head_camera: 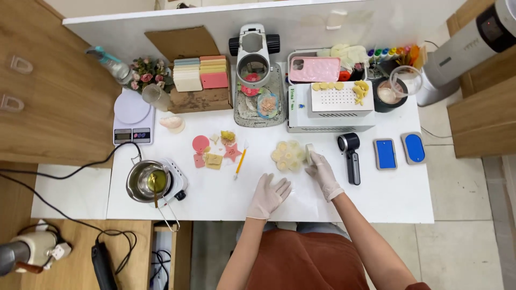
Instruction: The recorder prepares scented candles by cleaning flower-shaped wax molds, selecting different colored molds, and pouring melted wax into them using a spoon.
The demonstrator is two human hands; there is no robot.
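Note:
Both my hands wear pale gloves over a white table [376, 198]. My left hand [270, 194] lies flat on the tabletop with fingers spread, holding nothing. My right hand [322, 171] pinches a small pale round piece [309, 153] at the right edge of a cream flower-shaped mould [287, 156] that holds several round pale pieces. A yellow-handled tool [240, 162] lies to the left of the mould, beside small pink and yellow shaped pieces [216, 150].
A metal pot of yellow liquid [148, 181] sits on a small hot plate at the front left, with a kitchen scale [132, 121] behind it. At the back stand a white appliance [330, 107], a box of coloured slabs [201, 75], a black hand-held device [350, 153] and two blue pads [400, 150].

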